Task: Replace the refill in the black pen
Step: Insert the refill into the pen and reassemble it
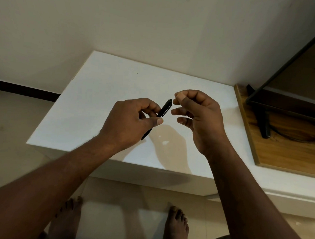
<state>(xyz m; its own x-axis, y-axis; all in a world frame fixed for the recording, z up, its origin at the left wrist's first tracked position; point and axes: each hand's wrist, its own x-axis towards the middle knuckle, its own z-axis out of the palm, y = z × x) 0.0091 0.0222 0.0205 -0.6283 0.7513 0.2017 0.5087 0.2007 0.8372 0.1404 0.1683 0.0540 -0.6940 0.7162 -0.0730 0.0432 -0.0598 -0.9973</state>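
**White tabletop, black pen held above it**

White-topped table [103,90], set into a pale-walled corner, lies beneath 2 hands. The left hand [129,121] grips the black pen [165,108] at its middle, thumb and curled fingers clamped on the barrel. The pen tilts, its button end up and toward the right hand [199,114], its tip showing low below the left hand. It touches only that hand, above the tabletop. The right hand hovers just beside the button end, thumb tip pressed to the forefinger, other fingers loosely curled and apart; whether it pinches anything cannot be told. At right, a wooden board [280,154] carries a black-framed screen [275,106]. 2 bare feet [176,227] stand on the tiled floor [111,199].
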